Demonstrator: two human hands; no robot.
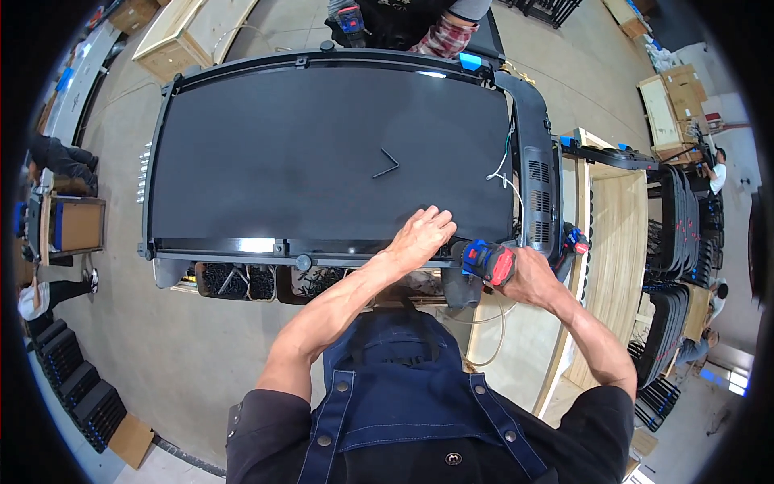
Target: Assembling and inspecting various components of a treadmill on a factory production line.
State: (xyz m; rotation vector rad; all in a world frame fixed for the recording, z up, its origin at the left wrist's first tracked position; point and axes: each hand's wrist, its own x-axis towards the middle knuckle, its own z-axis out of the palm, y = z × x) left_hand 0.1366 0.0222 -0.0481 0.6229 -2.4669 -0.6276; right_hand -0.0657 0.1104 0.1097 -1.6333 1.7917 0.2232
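Note:
In front of me lies a treadmill with a black belt and a dark frame. My right hand grips a blue and red cordless drill at the near edge of the frame, toward its right end. Just left of the drill, my left hand rests over the same edge with curled fingers; whatever they may hold is hidden. On the belt beyond my hands lies a black hex key. Loose white and green wires run beside the vented motor cover.
Across the treadmill stands a person in a plaid sleeve, near another cordless drill. A second red and blue power tool is by an open wooden crate on the right. Bins of hardware stand under the near edge.

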